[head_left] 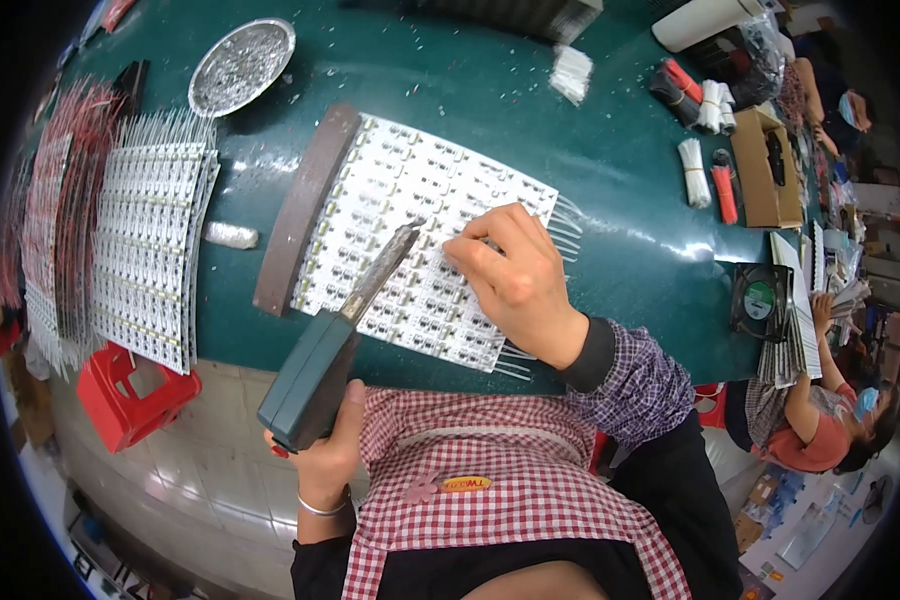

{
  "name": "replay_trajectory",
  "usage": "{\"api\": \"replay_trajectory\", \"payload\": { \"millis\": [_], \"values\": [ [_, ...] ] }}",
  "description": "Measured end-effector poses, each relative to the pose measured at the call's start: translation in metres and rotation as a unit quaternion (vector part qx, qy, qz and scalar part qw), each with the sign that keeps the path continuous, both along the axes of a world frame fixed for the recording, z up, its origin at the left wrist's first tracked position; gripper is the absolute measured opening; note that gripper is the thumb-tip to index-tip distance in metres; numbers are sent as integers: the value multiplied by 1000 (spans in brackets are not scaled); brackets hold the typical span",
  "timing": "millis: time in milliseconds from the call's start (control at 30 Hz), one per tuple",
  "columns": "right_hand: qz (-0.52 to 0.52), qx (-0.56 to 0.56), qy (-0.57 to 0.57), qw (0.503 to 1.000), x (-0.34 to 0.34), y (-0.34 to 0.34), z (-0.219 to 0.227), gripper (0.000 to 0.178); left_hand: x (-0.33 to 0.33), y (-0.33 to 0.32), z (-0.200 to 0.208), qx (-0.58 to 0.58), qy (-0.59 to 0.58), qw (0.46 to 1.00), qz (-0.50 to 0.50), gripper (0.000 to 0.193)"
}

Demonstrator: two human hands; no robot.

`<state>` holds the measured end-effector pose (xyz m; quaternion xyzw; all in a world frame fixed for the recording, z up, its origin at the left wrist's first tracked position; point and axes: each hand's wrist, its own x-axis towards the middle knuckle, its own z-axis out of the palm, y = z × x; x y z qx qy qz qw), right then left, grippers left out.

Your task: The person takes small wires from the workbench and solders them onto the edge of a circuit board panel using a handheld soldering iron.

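A white panel of small circuit boards [390, 185] lies at a slant on the green table, with thin white wires [567, 228] sticking out along its right edge. My left hand [332, 455] is closed round the handle of a dark green soldering gun [312, 375]. The gun's tip points up and right over the middle of the panel; whether it touches cannot be told. Above the panel's right half, my right hand [518, 285] is bent, thumb and fingers pinched together. Anything in that pinch is too small to make out. Against the panel's left edge rests a brown bar [303, 220].
Stacked board panels with red and white wires [150, 240] stand at the left, near a foil-like bowl [242, 68]. Wire bundles [692, 172], a cardboard box [767, 165] and a small black fan [760, 302] are on the right. Other people [820, 430] sit there. A red stool [130, 395] stands below left.
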<state>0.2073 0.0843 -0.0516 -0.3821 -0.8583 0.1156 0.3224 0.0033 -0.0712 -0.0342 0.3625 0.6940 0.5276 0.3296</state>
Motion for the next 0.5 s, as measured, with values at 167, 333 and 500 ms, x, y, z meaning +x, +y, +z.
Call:
{"api": "replay_trajectory", "payload": {
  "millis": [167,333,500],
  "values": [
    [-67,40,22,997,33,60,19,5,-6,-3,-5,-19,-14,1000,14,27],
    [-189,106,-55,975,79,137,-2,10,-9,-4,-23,18,11,999,-33,34],
    [-212,98,-74,969,86,160,-21,13,-6,-4,-27,20,16,999,-22,34]
  ]
}}
